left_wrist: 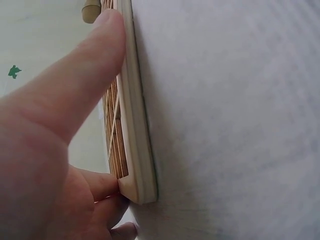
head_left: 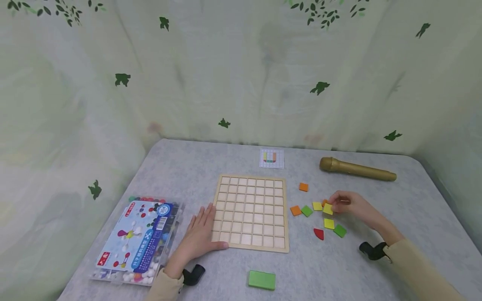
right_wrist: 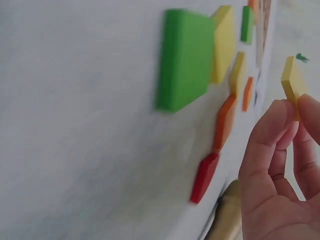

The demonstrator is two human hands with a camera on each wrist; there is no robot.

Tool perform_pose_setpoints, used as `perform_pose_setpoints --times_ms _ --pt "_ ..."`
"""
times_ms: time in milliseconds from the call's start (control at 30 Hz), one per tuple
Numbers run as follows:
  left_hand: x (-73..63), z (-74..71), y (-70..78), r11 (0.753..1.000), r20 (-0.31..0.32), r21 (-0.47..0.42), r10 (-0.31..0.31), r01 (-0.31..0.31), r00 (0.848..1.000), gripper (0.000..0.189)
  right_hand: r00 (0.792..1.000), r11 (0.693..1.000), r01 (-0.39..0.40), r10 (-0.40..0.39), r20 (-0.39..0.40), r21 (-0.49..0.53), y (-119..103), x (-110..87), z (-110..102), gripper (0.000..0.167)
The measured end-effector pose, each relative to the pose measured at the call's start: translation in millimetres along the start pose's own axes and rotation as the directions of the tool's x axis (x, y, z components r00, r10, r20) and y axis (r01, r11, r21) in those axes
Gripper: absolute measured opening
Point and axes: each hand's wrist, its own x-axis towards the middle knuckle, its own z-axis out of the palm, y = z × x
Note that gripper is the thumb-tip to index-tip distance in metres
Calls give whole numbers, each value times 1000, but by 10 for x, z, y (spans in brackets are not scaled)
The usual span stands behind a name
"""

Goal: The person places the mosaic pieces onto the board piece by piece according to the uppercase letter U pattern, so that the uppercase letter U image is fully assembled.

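Note:
My right hand [head_left: 348,202] pinches a yellow square tile [right_wrist: 294,77] between thumb and fingertips, raised over a loose group of tiles. Around it on the table lie a yellow tile [head_left: 329,224], a green tile [head_left: 340,230], an orange tile [head_left: 295,210] and a red quarter-round tile [head_left: 318,233]. Left of these lies a wooden grid board [head_left: 250,212] with bare squares. My left hand [head_left: 201,234] rests at the board's near left corner, fingers straight along the left side and thumb on the front edge. In the left wrist view, the thumb [left_wrist: 85,75] reaches along the board's rim.
Behind the board lies a small pattern card [head_left: 271,159] with a coloured U shape. A gold microphone-shaped object [head_left: 357,169] is at the back right. A clear case of model parts [head_left: 135,238] sits at left, and a green block [head_left: 261,280] near the front.

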Motion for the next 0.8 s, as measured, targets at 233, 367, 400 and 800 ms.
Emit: perform_pose_setpoints --times_ms 233,367,400,800 --pt "10 -5 19 1000 -1 4 -6 6 1000 115 995 996 71 -74 69 47 -279 240 152 23" --pt "15 4 21 1000 0 10 -11 11 1000 115 983 985 121 -136 123 125 -446 418 295 20" --pt "15 5 24 1000 1 9 -10 10 1000 115 981 982 126 -144 133 140 -486 460 331 20" --pt "16 -17 42 1000 14 7 -27 27 1000 116 954 963 171 -214 209 208 -906 936 748 13"
